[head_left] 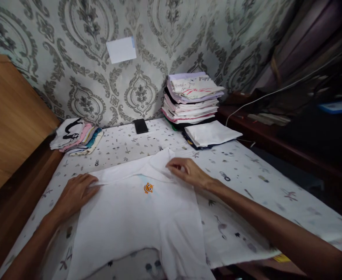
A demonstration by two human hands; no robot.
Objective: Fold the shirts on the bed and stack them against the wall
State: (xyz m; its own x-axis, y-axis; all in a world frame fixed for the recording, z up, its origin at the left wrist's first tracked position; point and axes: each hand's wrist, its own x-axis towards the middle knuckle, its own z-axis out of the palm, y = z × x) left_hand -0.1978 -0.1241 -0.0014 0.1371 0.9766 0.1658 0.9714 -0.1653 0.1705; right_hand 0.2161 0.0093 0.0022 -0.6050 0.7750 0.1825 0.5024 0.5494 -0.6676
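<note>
Lying at 6 to 7 o'clock: white shirt (121,210), spread nearly flat across the patterned bed sheet (121,144), with a small orange print (148,188) near the upper part and soft folds towards the right side.
Shirt cloth: likely light, thin and limp, quick to wrinkle or slide into ripples rather than hold a crease; not fragile, nor very slippery by the look of the matt surface.
Shirt holds: best taken at the upper corners, with flat pinches of fingertips and thumb; apt to sag or bunch in the middle if lifted from one point only.
Left hand (76,192): at 8 o'clock, part-open, palm down, fingertips and thumb at the upper left edge of the shirt; cannot tell whether any fabric is caught between.
Right hand (188,171): just off centre towards 5 o'clock, narrow, fingers curled close to the thumb and touching cloth at the upper right; cannot tell how firmly, if at all, pinched.
Folded piles: small one (76,136) at 9 o'clock, tall one (192,97) at 1 o'clock, with a white folded cloth (211,133) just in front, towards 3 o'clock.
Phone (141,126): at 10 o'clock, flat on the sheet, dark side up.
</note>
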